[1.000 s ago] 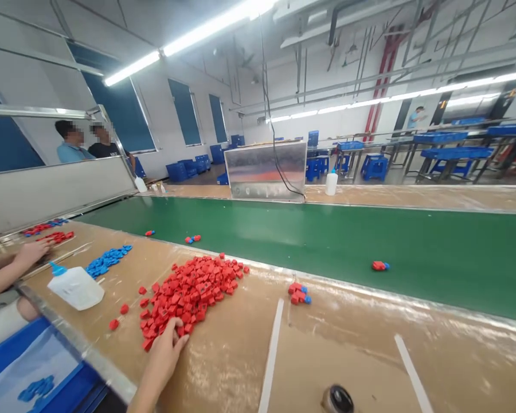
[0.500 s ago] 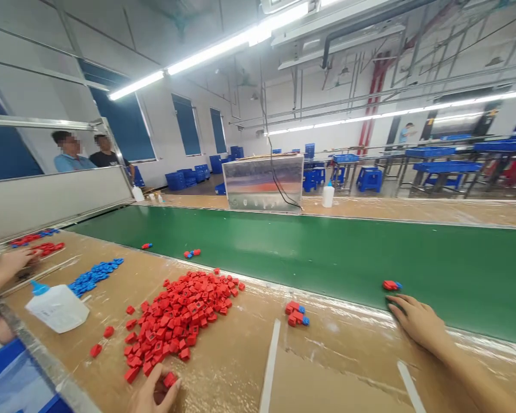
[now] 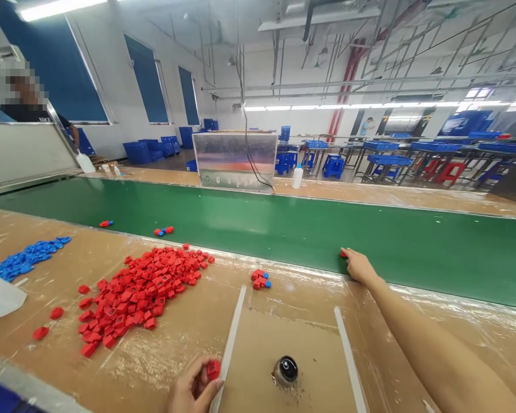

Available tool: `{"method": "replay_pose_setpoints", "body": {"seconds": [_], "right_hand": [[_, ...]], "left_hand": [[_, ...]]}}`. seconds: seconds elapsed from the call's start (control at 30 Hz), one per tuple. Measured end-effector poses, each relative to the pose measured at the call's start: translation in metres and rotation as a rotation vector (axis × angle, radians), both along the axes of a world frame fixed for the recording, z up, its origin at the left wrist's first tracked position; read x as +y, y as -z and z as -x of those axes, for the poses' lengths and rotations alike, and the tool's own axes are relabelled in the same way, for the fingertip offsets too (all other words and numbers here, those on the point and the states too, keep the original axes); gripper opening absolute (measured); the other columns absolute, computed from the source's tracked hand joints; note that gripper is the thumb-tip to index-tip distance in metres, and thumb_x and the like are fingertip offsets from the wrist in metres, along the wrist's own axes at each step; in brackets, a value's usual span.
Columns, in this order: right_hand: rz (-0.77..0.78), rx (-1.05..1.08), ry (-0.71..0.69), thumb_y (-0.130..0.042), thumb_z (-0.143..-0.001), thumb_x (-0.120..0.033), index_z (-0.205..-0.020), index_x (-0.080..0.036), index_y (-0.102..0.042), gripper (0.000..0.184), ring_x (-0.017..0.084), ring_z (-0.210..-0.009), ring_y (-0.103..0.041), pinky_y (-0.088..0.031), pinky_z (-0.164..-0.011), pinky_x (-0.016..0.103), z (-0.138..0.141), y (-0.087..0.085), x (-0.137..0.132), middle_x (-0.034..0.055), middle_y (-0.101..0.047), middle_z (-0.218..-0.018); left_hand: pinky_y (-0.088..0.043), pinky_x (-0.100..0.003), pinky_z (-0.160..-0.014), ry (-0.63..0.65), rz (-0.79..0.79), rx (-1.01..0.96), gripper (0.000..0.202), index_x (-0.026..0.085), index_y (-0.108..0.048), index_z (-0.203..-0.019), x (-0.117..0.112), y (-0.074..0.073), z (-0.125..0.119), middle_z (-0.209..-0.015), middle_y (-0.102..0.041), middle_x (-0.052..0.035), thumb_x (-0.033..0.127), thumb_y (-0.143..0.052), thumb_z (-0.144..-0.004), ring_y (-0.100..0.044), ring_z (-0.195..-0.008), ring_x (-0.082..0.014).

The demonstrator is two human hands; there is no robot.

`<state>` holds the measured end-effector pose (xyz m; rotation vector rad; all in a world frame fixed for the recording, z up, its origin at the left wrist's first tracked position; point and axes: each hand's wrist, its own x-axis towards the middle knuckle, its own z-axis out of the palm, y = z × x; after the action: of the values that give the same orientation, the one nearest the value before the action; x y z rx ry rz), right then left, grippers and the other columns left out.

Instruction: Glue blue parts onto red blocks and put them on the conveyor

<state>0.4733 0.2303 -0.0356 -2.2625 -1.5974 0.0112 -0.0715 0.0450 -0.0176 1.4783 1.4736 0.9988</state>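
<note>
My left hand point(image 3: 194, 385) is closed around a small red plastic block point(image 3: 213, 369) with a dark hole in its face, near the front of the bench. My right hand point(image 3: 360, 266) reaches over the near edge of the green conveyor belt point(image 3: 301, 229), fingertips closed on a red piece point(image 3: 343, 253), mostly covered by the fingers. Left of centre lies a big pile of red blocks point(image 3: 141, 289). Between the hands rest red-and-blue joined pieces point(image 3: 260, 279). A small round pot point(image 3: 288, 369) with a glossy black top stands between two white tape strips.
Blue parts point(image 3: 30, 258) are heaped at the left, beside a white bottle point(image 3: 0, 295) cut by the frame. More red-and-blue pieces point(image 3: 163, 231) sit on the belt. Beyond it stand a metal box point(image 3: 236, 160) and another bottle point(image 3: 297, 176). A person point(image 3: 28, 100) is at far left.
My view has swung right and down, bringing the black-topped pot into sight. My right hand has closed on the belt piece it was beside. My left hand has moved right, away from the pile, with its block.
</note>
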Motion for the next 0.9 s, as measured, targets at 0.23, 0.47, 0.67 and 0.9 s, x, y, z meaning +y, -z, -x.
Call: {"method": "replay_pose_setpoints", "body": {"seconds": [0.23,0.47,0.67,0.9], "right_hand": [[0.113,0.083,0.074,-0.061,-0.093,-0.028,-0.103,-0.012,-0.063,0.019,0.021,-0.093,-0.062,-0.049,-0.084,0.040,-0.016,-0.018,-0.017,0.0089,-0.065,-0.101],[-0.059,0.306,0.007,-0.061,-0.085,-0.042,-0.107,-0.011,-0.061,0.038,0.026,-0.084,-0.063,-0.048,-0.076,0.038,0.040,-0.051,-0.070,0.0163,-0.069,-0.094],[0.012,0.610,-0.331,-0.053,-0.088,-0.060,-0.114,-0.018,-0.067,0.051,0.023,-0.085,-0.067,-0.055,-0.076,0.036,0.140,-0.081,-0.164,0.0102,-0.071,-0.096],[0.071,0.811,-0.485,-0.060,-0.090,-0.046,-0.116,-0.021,-0.065,0.037,0.025,-0.096,-0.067,-0.056,-0.085,0.042,0.212,-0.081,-0.231,0.0113,-0.070,-0.109]], "left_hand": [[-0.046,-0.024,-0.070,0.250,0.153,-0.062,0.019,0.019,-0.068,-0.093,-0.005,-0.033,-0.034,-0.083,-0.063,-0.0025,0.032,-0.068,-0.080,-0.060,-0.077,-0.0183],[-0.041,-0.023,-0.066,0.315,0.158,-0.146,0.017,0.017,-0.067,-0.093,-0.011,-0.033,-0.059,-0.076,-0.057,0.0005,0.027,-0.069,-0.079,-0.051,-0.071,-0.0146],[-0.042,-0.024,-0.068,0.367,0.170,-0.246,0.024,0.017,-0.070,-0.100,-0.021,-0.018,-0.075,-0.079,-0.057,0.0000,0.028,-0.070,-0.079,-0.050,-0.072,-0.0143],[-0.043,-0.024,-0.069,0.392,0.098,-0.271,0.028,0.017,-0.070,-0.106,-0.030,-0.006,-0.071,-0.082,-0.060,-0.0019,0.028,-0.070,-0.080,-0.051,-0.073,-0.0142]]}}
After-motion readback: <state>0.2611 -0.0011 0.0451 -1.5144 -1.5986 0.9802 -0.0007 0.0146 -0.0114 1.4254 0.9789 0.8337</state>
